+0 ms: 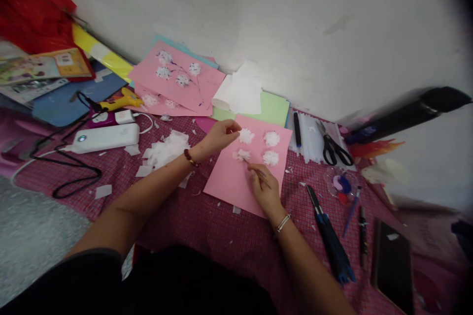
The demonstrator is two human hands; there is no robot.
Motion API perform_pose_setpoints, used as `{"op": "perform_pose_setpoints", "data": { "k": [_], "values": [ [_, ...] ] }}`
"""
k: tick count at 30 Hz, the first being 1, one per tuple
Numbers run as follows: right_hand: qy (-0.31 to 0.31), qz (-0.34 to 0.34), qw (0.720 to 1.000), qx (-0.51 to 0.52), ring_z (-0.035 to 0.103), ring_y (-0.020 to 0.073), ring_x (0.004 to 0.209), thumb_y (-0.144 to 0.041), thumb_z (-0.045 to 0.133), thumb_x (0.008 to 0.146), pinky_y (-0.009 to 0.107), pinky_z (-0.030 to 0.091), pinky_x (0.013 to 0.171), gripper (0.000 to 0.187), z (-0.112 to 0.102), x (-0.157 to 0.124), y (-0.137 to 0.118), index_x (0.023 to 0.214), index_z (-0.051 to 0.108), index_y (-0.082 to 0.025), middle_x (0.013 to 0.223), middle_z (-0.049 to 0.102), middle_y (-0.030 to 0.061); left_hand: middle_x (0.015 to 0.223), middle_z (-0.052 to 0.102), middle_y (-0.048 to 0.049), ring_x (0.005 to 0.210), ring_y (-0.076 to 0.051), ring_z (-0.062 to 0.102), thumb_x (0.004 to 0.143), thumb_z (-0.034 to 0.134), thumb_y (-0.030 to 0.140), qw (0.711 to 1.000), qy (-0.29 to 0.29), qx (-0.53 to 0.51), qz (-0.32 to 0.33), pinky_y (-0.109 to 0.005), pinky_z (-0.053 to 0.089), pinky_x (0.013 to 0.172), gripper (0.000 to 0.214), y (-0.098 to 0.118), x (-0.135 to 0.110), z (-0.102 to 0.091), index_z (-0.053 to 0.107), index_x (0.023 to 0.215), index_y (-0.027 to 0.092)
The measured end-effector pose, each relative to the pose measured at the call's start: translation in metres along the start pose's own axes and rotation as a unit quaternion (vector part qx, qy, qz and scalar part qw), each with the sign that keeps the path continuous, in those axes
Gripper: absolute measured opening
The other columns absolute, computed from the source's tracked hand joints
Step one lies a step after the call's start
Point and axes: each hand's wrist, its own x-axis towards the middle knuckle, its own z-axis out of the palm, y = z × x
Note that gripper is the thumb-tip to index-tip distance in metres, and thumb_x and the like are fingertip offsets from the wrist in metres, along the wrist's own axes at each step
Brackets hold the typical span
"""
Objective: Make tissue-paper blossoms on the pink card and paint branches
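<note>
A pink sheet of paper (236, 182) lies on the table with several ruffled white paper flowers on it. My left hand (223, 135) is above the sheet's upper left part, its fingers pinched together beside the upper left flower (246, 136). What they hold, if anything, is too small to make out. My right hand (264, 192) grips a thin stick (261, 175), its tip against the lower left flower (243, 155). Two more flowers, an upper right one (271, 139) and a lower right one (270, 158), sit farther right. White paper pieces (168, 150) are heaped left of the sheet.
Finished-looking pink flower sheets (207, 83) lie at the back. On the left are a yellow glue gun (123, 100), a white power bank (105, 138) and a black cable (98, 172). To the right are scissors (332, 147), a utility knife (328, 236), a paint dish (340, 184) and a dark phone (392, 263).
</note>
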Motion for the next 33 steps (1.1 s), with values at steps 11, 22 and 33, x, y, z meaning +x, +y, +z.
{"op": "perform_pose_setpoints", "data": {
  "k": [11,22,33],
  "values": [
    [0.116,0.141,0.968,0.170,0.059,0.0169,0.068,-0.036,0.052,0.088,0.035,0.048,0.070,0.020,-0.008,-0.005,0.010,0.091,0.063,-0.020,0.080,0.065,0.0039,0.066,0.057,0.0005,0.056,-0.005,0.049,0.077,0.059,0.022,0.997,0.043,0.054,0.032,-0.018,0.038,0.053,0.009,0.073,-0.042,-0.119,0.060,0.078,0.012],
    [0.093,0.135,0.972,0.170,0.059,0.0168,0.066,-0.037,0.055,0.086,0.037,0.050,0.071,0.020,-0.009,-0.006,0.009,0.089,0.064,-0.020,0.075,0.063,0.0029,0.077,0.062,-0.0022,0.066,-0.012,0.054,0.076,0.055,0.024,0.951,-0.074,0.280,-0.106,-0.022,0.040,0.061,0.015,-0.011,-0.143,-0.167,0.062,0.083,0.013],
    [0.097,0.115,0.977,0.150,0.059,0.0155,0.063,-0.034,0.055,0.085,0.035,0.050,0.068,0.018,-0.006,-0.008,0.010,0.088,0.065,-0.020,0.074,0.063,0.0021,0.071,0.056,0.0013,0.063,-0.012,0.050,0.079,0.050,0.019,0.928,-0.012,0.314,-0.197,-0.023,0.039,0.063,0.029,-0.020,-0.255,-0.144,0.061,0.105,0.016]
  ]
}}
